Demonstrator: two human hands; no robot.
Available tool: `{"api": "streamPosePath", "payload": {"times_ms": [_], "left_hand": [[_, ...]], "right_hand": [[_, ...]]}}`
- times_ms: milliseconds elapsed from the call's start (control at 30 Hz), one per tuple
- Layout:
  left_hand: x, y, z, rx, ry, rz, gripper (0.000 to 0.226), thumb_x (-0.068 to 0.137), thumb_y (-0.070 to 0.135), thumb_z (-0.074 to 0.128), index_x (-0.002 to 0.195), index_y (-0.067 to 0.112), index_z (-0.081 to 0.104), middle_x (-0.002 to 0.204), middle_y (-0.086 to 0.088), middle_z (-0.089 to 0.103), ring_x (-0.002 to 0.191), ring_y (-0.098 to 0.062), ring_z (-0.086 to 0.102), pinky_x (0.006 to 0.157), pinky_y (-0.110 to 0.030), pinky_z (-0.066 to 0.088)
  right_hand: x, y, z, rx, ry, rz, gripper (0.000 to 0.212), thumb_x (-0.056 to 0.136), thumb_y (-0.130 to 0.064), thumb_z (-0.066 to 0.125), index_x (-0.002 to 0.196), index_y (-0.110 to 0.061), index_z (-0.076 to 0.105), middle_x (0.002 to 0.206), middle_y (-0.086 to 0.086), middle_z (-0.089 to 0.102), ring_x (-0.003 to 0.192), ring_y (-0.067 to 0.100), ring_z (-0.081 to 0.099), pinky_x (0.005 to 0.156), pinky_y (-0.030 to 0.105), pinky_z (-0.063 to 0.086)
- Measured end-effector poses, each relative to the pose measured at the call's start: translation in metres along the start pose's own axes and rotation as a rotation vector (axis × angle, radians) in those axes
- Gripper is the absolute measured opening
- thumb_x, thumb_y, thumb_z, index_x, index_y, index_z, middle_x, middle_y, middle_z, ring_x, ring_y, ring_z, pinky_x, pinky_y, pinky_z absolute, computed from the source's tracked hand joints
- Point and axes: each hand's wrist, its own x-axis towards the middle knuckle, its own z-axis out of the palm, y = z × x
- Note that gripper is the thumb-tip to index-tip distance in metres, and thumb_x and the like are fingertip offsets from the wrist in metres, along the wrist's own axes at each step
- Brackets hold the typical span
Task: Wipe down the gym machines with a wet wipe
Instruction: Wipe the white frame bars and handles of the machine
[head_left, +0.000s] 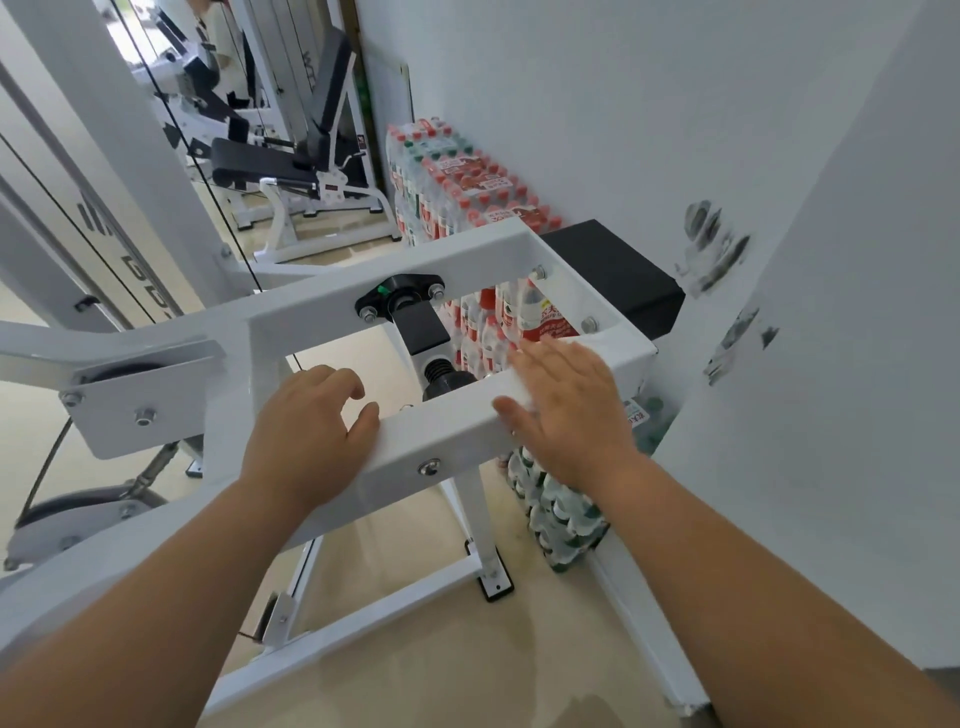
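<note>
A white steel frame (447, 431) of a gym machine crosses the view at chest height. My left hand (306, 421) grips the near bar of the frame, fingers curled over its top edge. My right hand (566, 410) lies flat with straight fingers on the same bar, further right. Under its fingers a white wet wipe (511, 382) is pressed against the bar; only a strip of the wipe shows past the fingertips. A black pivot block with a threaded bolt (421, 327) sits inside the frame between my hands.
Shrink-wrapped packs of water bottles (457, 176) are stacked against the white wall (675, 104) behind and below the frame. A black pad (613, 270) sits at the frame's far end. Another bench machine (291, 161) stands at the back. The machine's foot (493, 577) rests on the beige floor.
</note>
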Motion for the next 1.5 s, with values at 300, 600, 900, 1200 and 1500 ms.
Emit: {"api": "streamPosePath", "payload": {"times_ms": [300, 600, 900, 1200, 1500], "left_hand": [[0.001, 0.011, -0.003, 0.102, -0.034, 0.041, 0.028, 0.09, 0.034, 0.052, 0.1, 0.013, 0.067, 0.101, -0.004, 0.066, 0.095, -0.03, 0.057, 0.083, -0.042, 0.047], [0.009, 0.044, 0.022, 0.041, -0.111, 0.057, 0.029, 0.1, 0.029, 0.055, 0.12, 0.011, 0.062, 0.122, -0.009, 0.062, 0.116, -0.029, 0.049, 0.091, -0.039, 0.036], [0.007, 0.042, 0.019, 0.012, -0.092, 0.122, 0.052, 0.092, 0.044, 0.033, 0.115, 0.008, 0.062, 0.112, -0.009, 0.064, 0.107, -0.03, 0.054, 0.089, -0.04, 0.038], [0.005, 0.039, 0.019, -0.018, -0.082, 0.1, 0.045, 0.094, 0.039, 0.034, 0.106, 0.008, 0.063, 0.104, -0.008, 0.063, 0.1, -0.032, 0.055, 0.084, -0.042, 0.041], [0.005, 0.038, 0.022, 0.005, -0.061, 0.11, 0.045, 0.095, 0.04, 0.032, 0.107, 0.009, 0.063, 0.104, -0.009, 0.063, 0.101, -0.033, 0.055, 0.084, -0.044, 0.043]], "right_hand": [[-0.014, -0.022, 0.017, 0.218, 0.159, 0.248, 0.085, 0.101, -0.064, -0.003, 0.162, -0.01, 0.018, 0.171, 0.01, 0.0, 0.156, 0.026, -0.016, 0.126, 0.052, -0.008], [0.001, -0.048, 0.032, 0.679, 0.362, 0.621, 0.091, 0.1, -0.066, 0.02, 0.154, -0.005, -0.022, 0.159, 0.017, -0.041, 0.147, 0.029, -0.039, 0.124, 0.045, -0.016], [-0.013, -0.096, 0.048, 0.977, 0.399, 0.583, 0.105, 0.092, -0.079, 0.014, 0.153, -0.005, -0.028, 0.157, 0.012, -0.044, 0.147, 0.025, -0.039, 0.124, 0.04, -0.015], [0.02, -0.033, 0.03, 1.138, 0.504, 0.882, 0.106, 0.091, -0.071, 0.029, 0.156, -0.007, -0.023, 0.162, 0.013, -0.035, 0.151, 0.026, -0.03, 0.126, 0.047, -0.009], [-0.023, -0.092, 0.065, 0.98, 0.367, 0.507, 0.114, 0.086, -0.088, 0.011, 0.151, -0.005, -0.032, 0.155, 0.007, -0.048, 0.145, 0.022, -0.042, 0.122, 0.039, -0.02]]}}
